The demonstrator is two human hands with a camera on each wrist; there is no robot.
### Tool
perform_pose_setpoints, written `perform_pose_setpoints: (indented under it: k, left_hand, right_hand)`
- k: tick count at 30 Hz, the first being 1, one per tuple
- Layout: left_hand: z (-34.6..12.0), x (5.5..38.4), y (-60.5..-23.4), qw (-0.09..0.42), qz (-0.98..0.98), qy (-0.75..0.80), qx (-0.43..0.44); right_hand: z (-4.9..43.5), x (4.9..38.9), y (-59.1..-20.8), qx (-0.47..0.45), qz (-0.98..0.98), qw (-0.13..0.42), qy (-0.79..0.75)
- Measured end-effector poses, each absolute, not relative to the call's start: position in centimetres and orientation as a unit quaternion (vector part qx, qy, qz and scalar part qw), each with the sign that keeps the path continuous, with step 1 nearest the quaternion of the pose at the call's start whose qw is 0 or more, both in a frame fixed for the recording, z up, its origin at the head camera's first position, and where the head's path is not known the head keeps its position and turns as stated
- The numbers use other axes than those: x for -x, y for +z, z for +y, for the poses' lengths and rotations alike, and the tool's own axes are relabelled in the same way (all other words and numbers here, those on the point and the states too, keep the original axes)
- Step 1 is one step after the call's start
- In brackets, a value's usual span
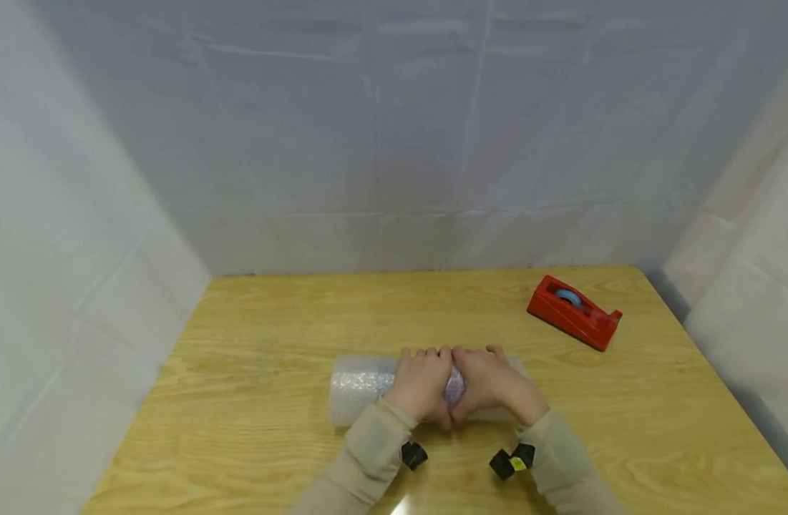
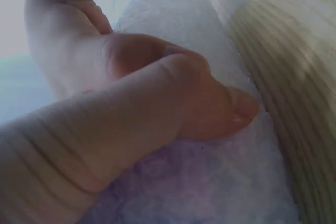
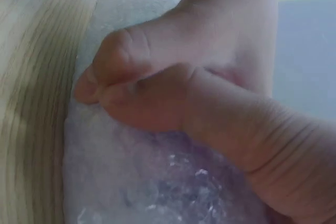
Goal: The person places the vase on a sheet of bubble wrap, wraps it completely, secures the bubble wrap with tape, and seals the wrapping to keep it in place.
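A roll of clear bubble wrap [image 1: 361,390] lies crosswise on the table, a purplish patch showing through at its middle. Over that middle, my left hand [image 1: 424,383] grips the roll, fingers over the far side and thumb on the near side. Beside it my right hand [image 1: 493,383] holds the roll the same way, and the two hands meet around the purplish part. Both thumbs press against the bubble wrap [image 2: 210,182] in the left wrist view; they touch each other in the right wrist view. What is wrapped inside cannot be made out.
A red tape dispenser [image 1: 574,312] with a blue-cored tape roll sits at the back right of the wooden table [image 1: 271,315]. White sheeting [image 1: 381,143] hangs behind the table and along both sides.
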State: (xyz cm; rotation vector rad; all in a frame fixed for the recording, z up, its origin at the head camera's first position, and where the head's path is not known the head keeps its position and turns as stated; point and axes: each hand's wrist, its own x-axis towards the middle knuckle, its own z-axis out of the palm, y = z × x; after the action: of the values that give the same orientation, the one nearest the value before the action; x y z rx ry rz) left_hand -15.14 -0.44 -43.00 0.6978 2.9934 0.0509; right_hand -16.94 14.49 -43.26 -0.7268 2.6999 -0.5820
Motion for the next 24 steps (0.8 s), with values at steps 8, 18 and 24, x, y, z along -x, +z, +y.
perform_pose_setpoints:
  k: [8,18,24]
  left_hand:
    - [-0.5,15.4,-42.4,0.076,0.972,0.026,-0.22]
    - [-0.5,16.0,-42.6,0.099,0.972,0.042,-0.211]
    - [-0.8,16.2,-42.8,0.086,0.971,0.052,-0.218]
  right_hand:
    - [14.2,15.2,-43.0,0.233,0.96,0.071,-0.138]
    - [13.4,14.3,-44.1,0.229,0.968,-0.008,-0.106]
    - [13.3,14.6,-44.2,0.226,0.967,-0.007,-0.114]
